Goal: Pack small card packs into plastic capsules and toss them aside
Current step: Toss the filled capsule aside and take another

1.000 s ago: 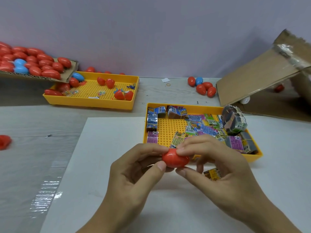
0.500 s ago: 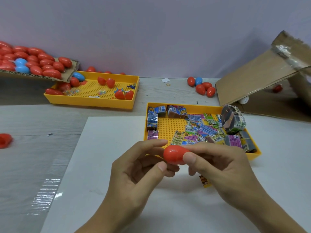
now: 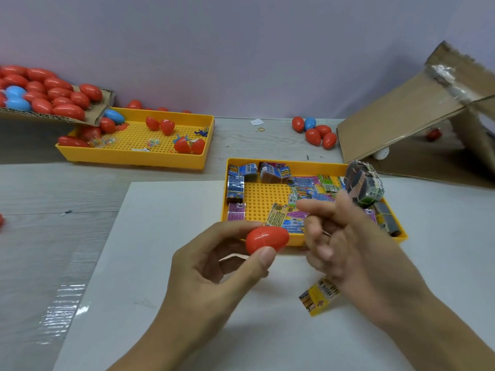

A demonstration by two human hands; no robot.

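Evenly and softly lit from above, bright without harsh contrast. Faint soft shadows under both hands on the white sheet (image 3: 166, 263). Streaky glare on clear tape (image 3: 63, 311) at lower left. Right hand (image 3: 345, 245) smeared by motion blur. Wide-angle bending toward the edges; slightly soft overall.

left hand (image 3: 214, 266): we pinch between thumb and forefinger | right hand (image 3: 345, 245): fingers loose, blurred, we hold nothing
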